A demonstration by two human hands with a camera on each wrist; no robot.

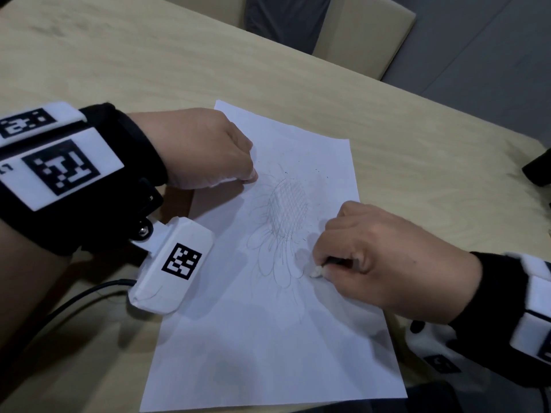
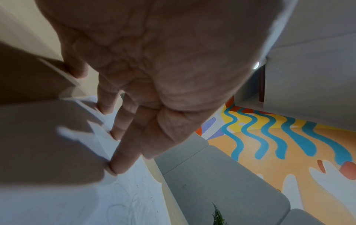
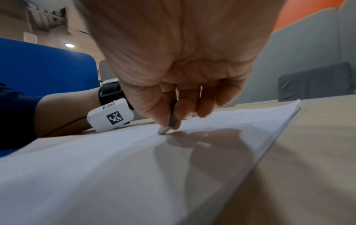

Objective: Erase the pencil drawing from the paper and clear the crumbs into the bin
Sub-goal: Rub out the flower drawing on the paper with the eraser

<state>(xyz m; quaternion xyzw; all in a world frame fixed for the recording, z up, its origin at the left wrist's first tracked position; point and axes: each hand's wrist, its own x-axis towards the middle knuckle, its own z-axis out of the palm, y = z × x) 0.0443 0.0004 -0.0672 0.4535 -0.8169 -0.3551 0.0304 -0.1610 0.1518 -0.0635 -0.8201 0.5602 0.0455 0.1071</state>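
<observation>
Head view: a white paper sheet [image 1: 268,323] with a grey pencil flower drawing [image 1: 283,228] lies on a pale wooden table [image 1: 149,70], between the hands. Left wrist view: left hand [image 2: 146,79] presses the sheet with straightened fingers [image 2: 123,159]. Right wrist view: right hand [image 3: 179,68] pinches a thin eraser stick [image 3: 167,126], its tip touching the sheet.

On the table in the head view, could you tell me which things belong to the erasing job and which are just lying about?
In use:
- paper, with the pencil drawing
- eraser pen, pinched by the right hand, tip on the sheet
- left hand, fingertips pressing the paper
- dark crumbs on the sheet

Lying about:
- black object at the table's right edge
- chair beyond the table

No bin shows.
</observation>
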